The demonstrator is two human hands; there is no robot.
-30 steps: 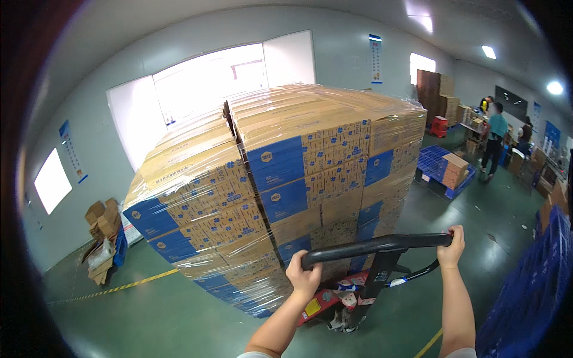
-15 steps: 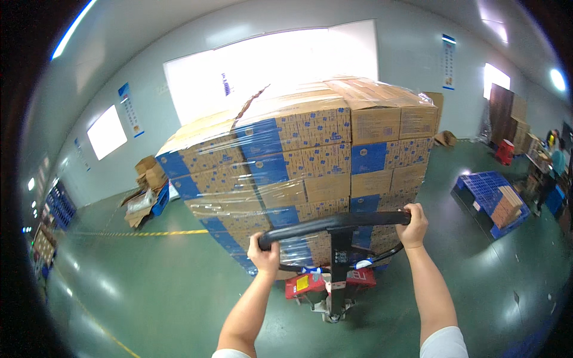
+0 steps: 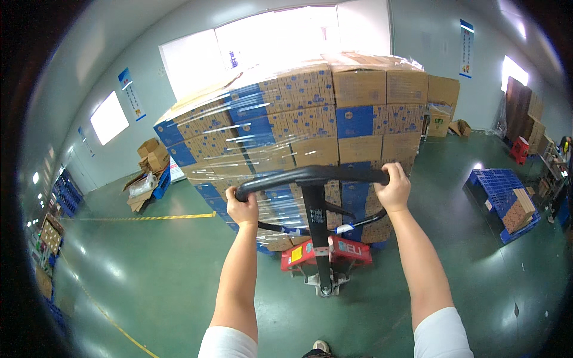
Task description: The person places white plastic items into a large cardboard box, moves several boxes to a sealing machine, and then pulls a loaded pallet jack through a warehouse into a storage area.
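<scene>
My left hand (image 3: 242, 207) grips the left end of the black handlebar (image 3: 316, 173) of a pallet jack. At the bar's other end my right hand (image 3: 394, 188) is wrapped round it. A dark steering shaft runs down from the bar to the jack's red body (image 3: 352, 253) and metal wheel mount. Just beyond stands a tall stack of brown and blue cardboard boxes (image 3: 302, 122), wound in clear stretch film. Its lower part is partly hidden by the handle and the red body.
A blue plastic pallet (image 3: 486, 182) bearing some flat cardboard lies on the green floor at right. Scrap cartons (image 3: 154, 154) lie by the left wall. Yellow tape lines (image 3: 179, 217) mark the floor. A bright doorway opens behind the stack; shelving stands far right.
My hands and the handlebar sit higher in view and slightly further left. The stack appears shifted up and left, and more of the floor and a shoe now show below.
</scene>
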